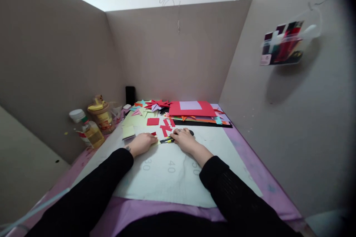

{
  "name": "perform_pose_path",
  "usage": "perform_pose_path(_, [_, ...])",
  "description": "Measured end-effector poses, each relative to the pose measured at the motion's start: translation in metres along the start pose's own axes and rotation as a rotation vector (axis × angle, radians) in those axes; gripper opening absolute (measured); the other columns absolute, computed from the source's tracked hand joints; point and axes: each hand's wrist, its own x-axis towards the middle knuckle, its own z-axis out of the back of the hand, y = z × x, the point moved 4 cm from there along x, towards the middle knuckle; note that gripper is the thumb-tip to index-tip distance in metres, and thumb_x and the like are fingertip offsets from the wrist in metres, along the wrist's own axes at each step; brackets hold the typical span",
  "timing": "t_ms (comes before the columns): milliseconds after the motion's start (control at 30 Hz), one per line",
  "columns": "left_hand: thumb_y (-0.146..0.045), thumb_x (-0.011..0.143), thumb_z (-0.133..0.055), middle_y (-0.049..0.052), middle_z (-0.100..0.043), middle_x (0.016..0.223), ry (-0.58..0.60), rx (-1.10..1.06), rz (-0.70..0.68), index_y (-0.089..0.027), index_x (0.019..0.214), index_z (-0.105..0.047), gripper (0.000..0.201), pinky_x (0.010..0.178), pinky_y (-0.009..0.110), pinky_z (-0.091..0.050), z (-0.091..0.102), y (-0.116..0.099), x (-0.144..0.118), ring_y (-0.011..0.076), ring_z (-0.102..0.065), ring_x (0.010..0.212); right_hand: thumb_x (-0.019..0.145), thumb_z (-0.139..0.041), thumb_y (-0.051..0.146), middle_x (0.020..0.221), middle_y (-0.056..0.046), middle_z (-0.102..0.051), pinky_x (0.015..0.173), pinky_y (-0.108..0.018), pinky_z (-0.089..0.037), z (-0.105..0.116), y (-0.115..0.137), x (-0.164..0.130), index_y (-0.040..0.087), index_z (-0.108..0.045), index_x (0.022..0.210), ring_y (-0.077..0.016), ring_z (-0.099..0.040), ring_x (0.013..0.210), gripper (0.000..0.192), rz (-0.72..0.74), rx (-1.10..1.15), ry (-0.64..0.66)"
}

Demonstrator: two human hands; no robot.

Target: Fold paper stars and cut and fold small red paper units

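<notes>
My left hand (142, 143) rests on the mat with its fingers together, pressing on small paper pieces. A bit of red paper (153, 133) shows at its fingertips, and pale yellow paper lies beneath. My right hand (184, 140) is curled over a slim black-and-yellow tool (166, 140), whose exact kind I cannot make out. A dark rounded object (191, 132) shows just beyond its knuckles. Between and beyond the hands lie several red paper strips (165, 129) and a red paper square (152, 121). A stack of pale yellow squares (128, 132) sits left of my left hand.
Farther back are folded paper stars (157, 104) and a pile of coloured sheets topped by red card (191, 109). Along the left stand a bottle of amber liquid (94, 135), a yellow-lidded tub (101, 116) and a clear cup (115, 110). Grey partitions (172, 52) enclose the table.
</notes>
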Motion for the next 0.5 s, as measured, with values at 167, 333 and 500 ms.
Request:
perform_pose_path(167, [-0.018,0.088,-0.045,0.004,-0.070,0.103,-0.083,-0.085,-0.080,-0.028,0.096,-0.071,0.029,0.076,0.029,-0.047,0.001,-0.003,-0.001,0.0204,-0.061,0.091,0.090,-0.049,0.022,0.114,-0.010,-0.058,0.089,-0.040,-0.026,0.005,0.005,-0.006,0.025,-0.055,0.120,-0.0235,-0.049,0.104,0.030,0.044,-0.047,0.018])
perform_pose_path(333, [-0.025,0.088,-0.045,0.008,-0.065,0.093,-0.066,0.004,0.014,-0.027,0.098,-0.070,0.027,0.073,0.030,-0.043,0.004,0.000,-0.002,0.0209,-0.057,0.083,0.091,-0.046,0.022,0.114,-0.009,-0.059,0.095,-0.047,-0.021,0.002,0.007,-0.003,0.027,-0.054,0.121,-0.0248,-0.048,0.105,0.032,0.053,-0.080,0.018])
perform_pose_path(500, [-0.036,0.092,-0.036,0.007,-0.060,0.088,0.142,0.001,0.112,-0.032,0.112,-0.065,0.036,0.064,0.027,-0.039,0.002,0.012,0.000,0.0182,-0.057,0.069,0.091,-0.046,0.023,0.115,-0.010,-0.059,0.092,-0.046,-0.025,-0.002,0.010,0.006,0.026,-0.056,0.120,-0.0261,-0.047,0.104,0.031,0.065,-0.081,0.045])
